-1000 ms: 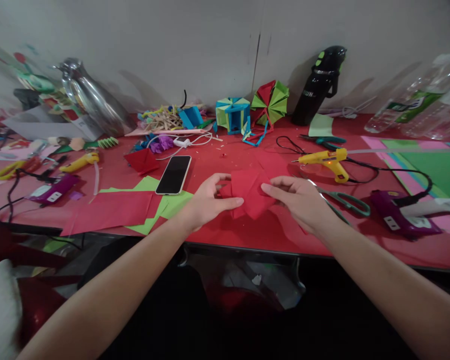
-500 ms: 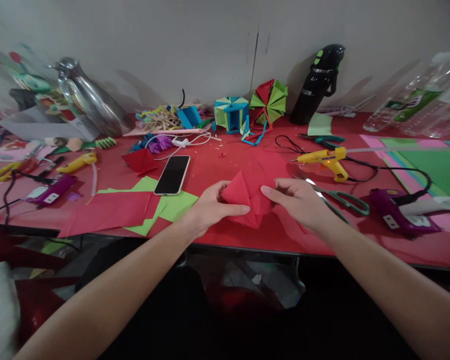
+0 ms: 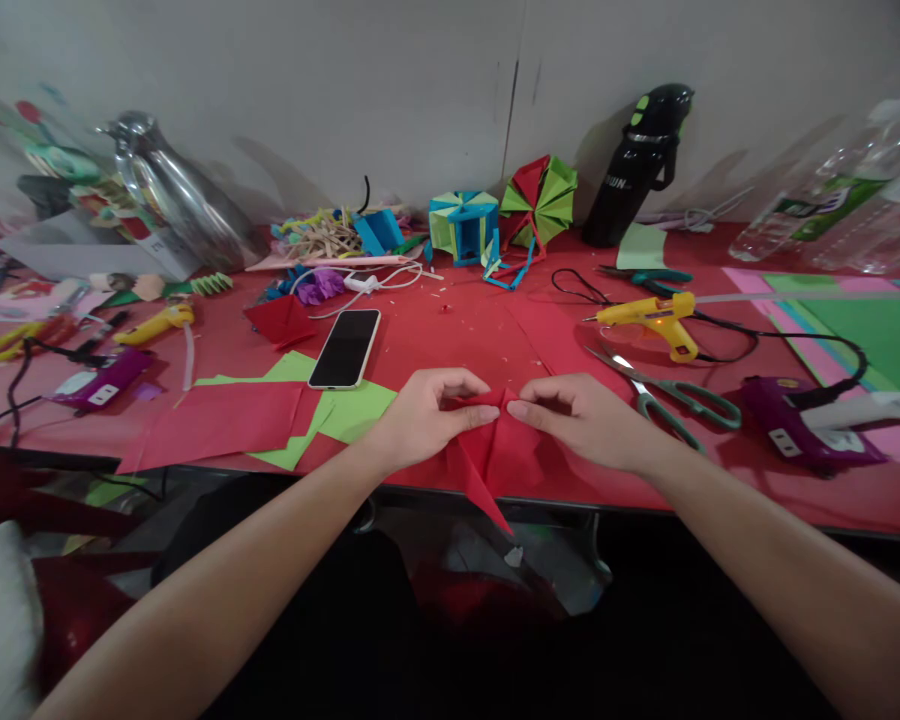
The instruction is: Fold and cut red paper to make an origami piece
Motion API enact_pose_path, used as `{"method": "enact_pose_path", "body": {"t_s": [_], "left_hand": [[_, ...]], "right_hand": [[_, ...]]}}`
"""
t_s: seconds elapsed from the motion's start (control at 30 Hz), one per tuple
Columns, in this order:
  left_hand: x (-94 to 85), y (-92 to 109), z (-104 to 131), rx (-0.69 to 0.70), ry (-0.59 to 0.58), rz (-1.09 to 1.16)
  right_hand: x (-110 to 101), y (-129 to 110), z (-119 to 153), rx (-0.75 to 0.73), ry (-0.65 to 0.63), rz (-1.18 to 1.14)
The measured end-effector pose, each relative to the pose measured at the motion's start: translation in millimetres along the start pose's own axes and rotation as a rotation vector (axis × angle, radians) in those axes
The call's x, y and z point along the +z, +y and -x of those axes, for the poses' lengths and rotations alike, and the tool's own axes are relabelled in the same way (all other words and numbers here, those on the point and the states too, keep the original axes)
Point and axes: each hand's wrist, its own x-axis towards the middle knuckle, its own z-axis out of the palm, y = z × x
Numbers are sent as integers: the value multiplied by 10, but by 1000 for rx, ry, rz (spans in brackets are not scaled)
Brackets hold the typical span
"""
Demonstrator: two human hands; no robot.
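A folded piece of red paper (image 3: 487,465) is held between both hands at the table's front edge, its pointed end hanging down past the edge. My left hand (image 3: 431,415) pinches its upper left part between thumb and fingers. On the other side, my right hand (image 3: 581,415) pinches the paper close to the left thumb. Their thumb tips nearly meet at the top fold. Grey-green scissors (image 3: 667,390) lie partly open to the right of my right hand. Left of my left hand are green paper sheets (image 3: 360,410) and a red paper sheet (image 3: 225,425).
A phone (image 3: 345,348) lies behind the sheets. To the right are a yellow glue gun (image 3: 656,322) and a purple power socket (image 3: 806,425) with cords. A black bottle (image 3: 637,170), a paper lantern shape (image 3: 463,228) and a steel jug (image 3: 184,190) stand along the wall.
Both hands have drawn together at the top of the red paper. The paper has turned, and its point now hangs lower, over the table's edge.
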Motion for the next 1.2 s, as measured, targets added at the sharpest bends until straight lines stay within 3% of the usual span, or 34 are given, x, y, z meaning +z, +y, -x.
{"method": "enact_pose_path", "body": {"t_s": [0.23, 0.4, 0.53, 0.73, 1.0, 1.2], "left_hand": [[5, 98, 21, 7, -104, -65], [12, 105, 21, 60, -26, -111], [-35, 124, 38, 58, 4, -129], [-71, 144, 67, 38, -174, -114], [-59, 80, 56, 49, -3, -117], [-9, 92, 59, -2, 35, -23]], "right_hand": [[12, -56, 35, 6, -2, 66], [15, -70, 42, -21, -44, 51], [13, -58, 48, 21, 39, 41], [-17, -76, 44, -30, -21, -75], [21, 20, 31, 52, 82, -146], [69, 10, 44, 49, 100, -80]]}}
